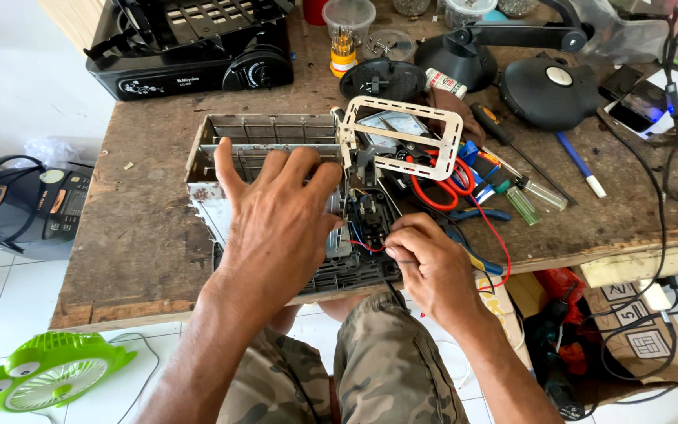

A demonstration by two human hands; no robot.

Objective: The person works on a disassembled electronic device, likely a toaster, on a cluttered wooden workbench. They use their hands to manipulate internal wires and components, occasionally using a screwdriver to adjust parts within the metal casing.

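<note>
A stripped toaster chassis (254,137) of bare metal lies on the wooden workbench (143,235), its dark base hanging over the front edge. My left hand (280,224) lies flat on the chassis with fingers spread, holding it down. My right hand (425,263) pinches a thin tool or wire at the wiring block (370,220), where red and blue wires run. A cream plastic frame (402,133) stands up from the toaster's right end.
Red-handled scissors (437,192), screwdrivers (512,153) and a blue pen (582,165) lie to the right. A black gas stove (190,47) sits at the back left and a black lamp base (551,90) at the back right. A green fan (45,377) and a rice cooker (25,204) stand on the floor.
</note>
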